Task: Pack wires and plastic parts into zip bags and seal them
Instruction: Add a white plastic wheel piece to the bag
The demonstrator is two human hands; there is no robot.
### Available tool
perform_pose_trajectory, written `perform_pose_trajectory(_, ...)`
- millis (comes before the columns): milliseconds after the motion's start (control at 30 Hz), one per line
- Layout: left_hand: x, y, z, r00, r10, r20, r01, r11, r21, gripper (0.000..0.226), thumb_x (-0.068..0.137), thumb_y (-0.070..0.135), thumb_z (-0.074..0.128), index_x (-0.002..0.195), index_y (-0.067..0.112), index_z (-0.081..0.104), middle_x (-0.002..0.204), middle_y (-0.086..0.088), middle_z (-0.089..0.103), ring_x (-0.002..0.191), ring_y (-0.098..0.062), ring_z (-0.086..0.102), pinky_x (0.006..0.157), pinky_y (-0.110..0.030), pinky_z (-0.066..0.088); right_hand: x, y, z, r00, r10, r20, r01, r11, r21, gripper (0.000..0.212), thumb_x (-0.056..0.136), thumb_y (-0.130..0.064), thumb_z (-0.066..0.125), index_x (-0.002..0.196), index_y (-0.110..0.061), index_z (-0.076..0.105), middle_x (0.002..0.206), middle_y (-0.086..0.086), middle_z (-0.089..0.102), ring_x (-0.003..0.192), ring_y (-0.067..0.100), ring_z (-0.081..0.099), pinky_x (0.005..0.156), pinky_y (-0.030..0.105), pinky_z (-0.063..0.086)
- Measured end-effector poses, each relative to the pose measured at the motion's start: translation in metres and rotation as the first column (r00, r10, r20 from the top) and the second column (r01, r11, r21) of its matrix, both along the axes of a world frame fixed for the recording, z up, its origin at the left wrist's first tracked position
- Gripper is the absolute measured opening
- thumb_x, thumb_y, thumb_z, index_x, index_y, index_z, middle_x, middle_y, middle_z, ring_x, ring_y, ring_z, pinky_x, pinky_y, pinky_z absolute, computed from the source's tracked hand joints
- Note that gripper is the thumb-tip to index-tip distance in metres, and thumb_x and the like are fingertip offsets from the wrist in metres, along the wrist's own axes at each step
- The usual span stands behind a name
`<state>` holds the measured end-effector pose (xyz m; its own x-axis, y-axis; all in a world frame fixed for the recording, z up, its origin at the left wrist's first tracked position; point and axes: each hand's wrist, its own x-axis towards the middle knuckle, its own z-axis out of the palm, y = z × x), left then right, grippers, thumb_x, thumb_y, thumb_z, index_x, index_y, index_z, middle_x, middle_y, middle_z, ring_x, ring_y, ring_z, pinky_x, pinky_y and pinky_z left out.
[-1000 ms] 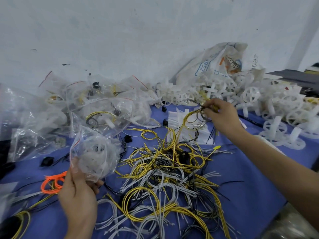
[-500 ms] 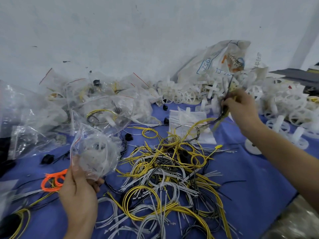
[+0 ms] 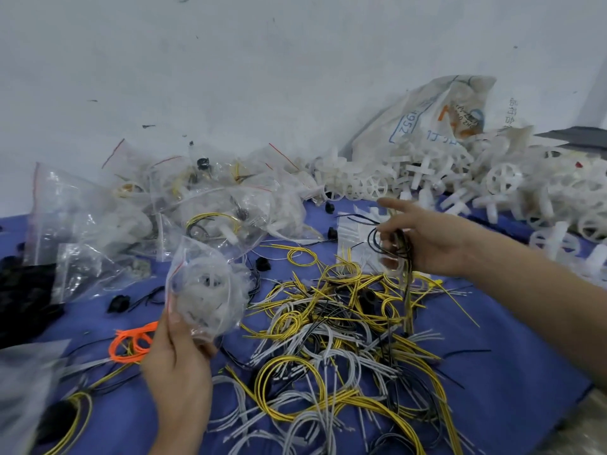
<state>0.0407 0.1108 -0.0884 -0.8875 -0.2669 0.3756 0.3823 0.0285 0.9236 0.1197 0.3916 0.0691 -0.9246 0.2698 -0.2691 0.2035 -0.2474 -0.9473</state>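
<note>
Holding a small clear zip bag point(image 3: 205, 290) by its lower end, the left hand point(image 3: 179, 362) has thumb and fingers curled round the plastic. Head view: the bag is raised above the blue table cover point(image 3: 512, 372), left of the wire pile point(image 3: 335, 330), and is full of white plastic parts point(image 3: 200, 298). Whether its red-lined mouth is sealed cannot be told; the view is blurred there.

The right hand point(image 3: 427, 241) is over the far side of the pile. Its index finger is stretched out straight, and the other fingers are curled round a small bundle of black wires point(image 3: 399, 247) whose ends hang down to the pile. The pile is a tangle of yellow, grey-white and black loops at mid-cover.

Just beside the left hand lies an orange wire coil point(image 3: 133, 339). At back left, filled bags point(image 3: 210, 198) are heaped against the wall. At back right, white plastic wheels and crosses point(image 3: 492, 182) are heaped before a printed sack point(image 3: 437, 116).
</note>
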Motion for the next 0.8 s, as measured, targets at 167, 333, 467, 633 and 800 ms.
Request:
perform_pose_trajectory(167,0.01,0.002,0.013,0.997,0.022,-0.075,-0.029,0.995,-0.096,0.042,0.099,0.045,0.034,0.131,0.028,0.056,0.053,0.008,0.059,0.041,-0.001,0.048,0.04,-0.007,0.035,0.001,-0.041,0.026,0.799,0.593,0.102,-0.56,0.672,0.485,0.085,0.083,0.015,0.047,0.14,-0.046,0.029,0.05,-0.005,0.044,0.043,0.01,0.035,0.045,0.021,0.031)
perform_pose_trajectory(333,0.016,0.006,0.016,0.998,-0.006,-0.067,0.001,0.998,-0.062,0.038,0.098,0.046,0.036,0.123,0.029,0.059,0.048,0.008,0.056,0.039,-0.002,0.046,0.037,-0.009,0.034,-0.028,-0.078,0.043,0.938,0.215,0.273,-0.12,-0.538,0.834,0.019,0.091,-0.008,0.049,0.109,-0.012,0.051,0.084,0.006,0.05,0.092,0.024,0.048,0.06,0.027,0.027)
perform_pose_trajectory(467,0.017,0.003,0.018,0.995,0.0,-0.103,-0.004,0.999,-0.037,0.028,0.1,0.039,0.035,0.12,0.051,0.05,0.047,0.004,0.052,0.04,-0.004,0.044,0.039,-0.013,0.036,-0.046,-0.089,0.042,0.985,0.153,0.078,0.038,-0.638,0.769,0.019,0.096,-0.016,0.047,0.11,-0.008,0.057,0.108,0.011,0.049,0.113,0.029,0.036,0.074,0.033,0.037)
perform_pose_trajectory(633,0.011,0.004,0.014,0.997,0.006,-0.079,-0.006,1.0,-0.002,0.036,0.094,0.047,0.035,0.125,0.046,0.052,0.046,0.007,0.048,0.039,-0.006,0.04,0.039,-0.023,0.035,-0.06,-0.105,0.05,0.879,0.476,-0.016,-0.11,0.236,0.966,0.034,0.093,-0.024,0.053,0.084,0.006,0.067,0.067,0.015,0.06,0.057,0.025,0.058,0.05,0.027,0.042)
perform_pose_trajectory(800,0.01,0.006,0.01,0.999,-0.027,-0.033,0.03,0.996,0.085,0.034,0.094,0.035,0.039,0.113,0.033,0.067,0.045,0.009,0.046,0.04,-0.005,0.037,0.044,-0.024,0.034,-0.077,-0.13,0.018,0.656,0.754,0.037,-0.667,0.556,0.496,0.031,0.096,-0.008,0.048,0.071,-0.01,0.066,0.049,-0.001,0.054,0.04,0.007,0.046,0.039,0.016,0.037)
